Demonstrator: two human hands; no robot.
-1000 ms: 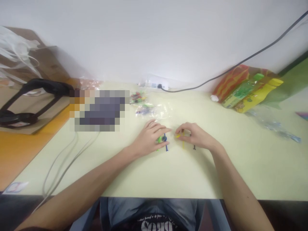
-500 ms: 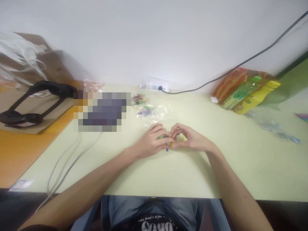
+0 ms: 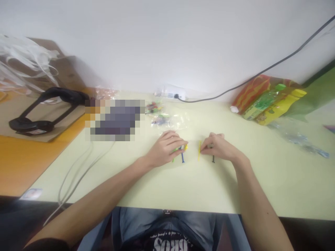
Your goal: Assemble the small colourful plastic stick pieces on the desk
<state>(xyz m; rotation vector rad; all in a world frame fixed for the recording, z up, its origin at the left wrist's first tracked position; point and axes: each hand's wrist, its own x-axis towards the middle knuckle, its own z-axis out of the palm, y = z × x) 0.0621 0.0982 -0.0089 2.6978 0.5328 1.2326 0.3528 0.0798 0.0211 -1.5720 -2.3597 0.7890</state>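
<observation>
My left hand [image 3: 169, 148] is closed, pinching a small yellow plastic piece [image 3: 186, 147] between thumb and fingertips. Partly beneath that hand, a blue plastic stick [image 3: 183, 158] and a green plastic piece [image 3: 173, 160] lie on the table. To the right, my right hand [image 3: 216, 146] has its thumb and fingers closed at a thin, upright-lying yellow plastic stick [image 3: 199, 151]. The lower end of a black plastic stick [image 3: 213, 159] shows below my right hand; the rest is hidden. A gap separates my hands.
Clear plastic bags [image 3: 170, 121] and small coloured parts [image 3: 155, 106] lie beyond my hands. A pixelated dark item [image 3: 115, 120] is on the left, with cables [image 3: 75, 177] nearby. A black headset-like frame [image 3: 49, 111], a green bottle [image 3: 265, 99] and a yellow package [image 3: 282, 108] flank the table [image 3: 170, 191].
My hands have moved apart; the right one shifted right to the yellow stick. The small yellow piece, earlier between both hands, is now in my left hand alone. The black stick has come into sight.
</observation>
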